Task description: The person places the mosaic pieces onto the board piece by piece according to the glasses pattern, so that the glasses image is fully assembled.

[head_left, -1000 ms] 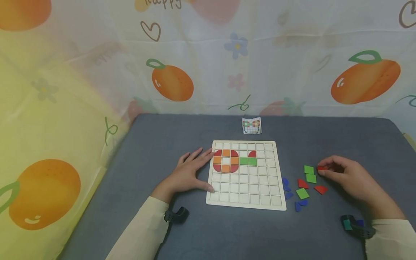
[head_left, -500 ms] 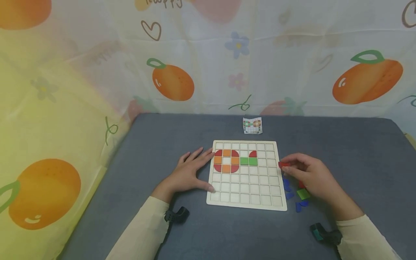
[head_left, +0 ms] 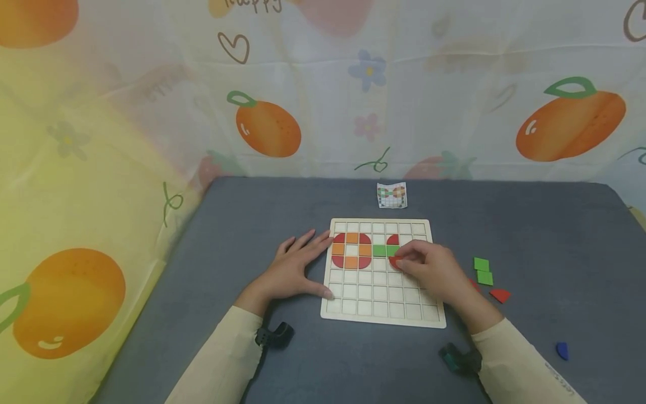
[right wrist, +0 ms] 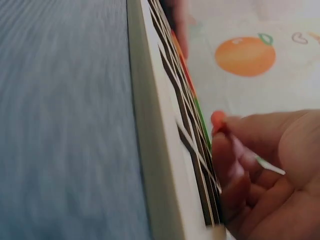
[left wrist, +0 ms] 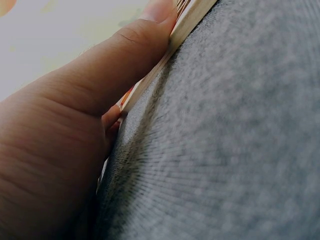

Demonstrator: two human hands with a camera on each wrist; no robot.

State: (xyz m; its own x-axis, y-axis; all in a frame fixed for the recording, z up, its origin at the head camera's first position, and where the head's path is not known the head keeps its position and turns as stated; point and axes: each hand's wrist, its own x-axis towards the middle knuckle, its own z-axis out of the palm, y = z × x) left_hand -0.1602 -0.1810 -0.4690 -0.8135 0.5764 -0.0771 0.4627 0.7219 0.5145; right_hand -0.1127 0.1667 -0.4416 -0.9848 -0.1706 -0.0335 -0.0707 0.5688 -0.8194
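Observation:
A cream grid board lies on the grey table. Set into its upper left is a ring of red quarter-circle and orange square tiles. Two green squares run rightward from the ring, with a red quarter-circle above the second. My right hand pinches another red quarter-circle tile between thumb and fingertips, at the cell just below that green square. The held tile's tip also shows in the right wrist view. Fingers spread, my left hand rests at the board's left edge, thumb on the rim.
A small printed pattern card stands behind the board. To the right lie green squares and red quarter-circle tiles. One blue piece sits nearer the front right; my right arm hides the other blue pieces.
My right hand has carried the red quarter-circle tile leftward from the loose tiles, past the board's right edge, to the cell below the green square. My left hand has stayed put.

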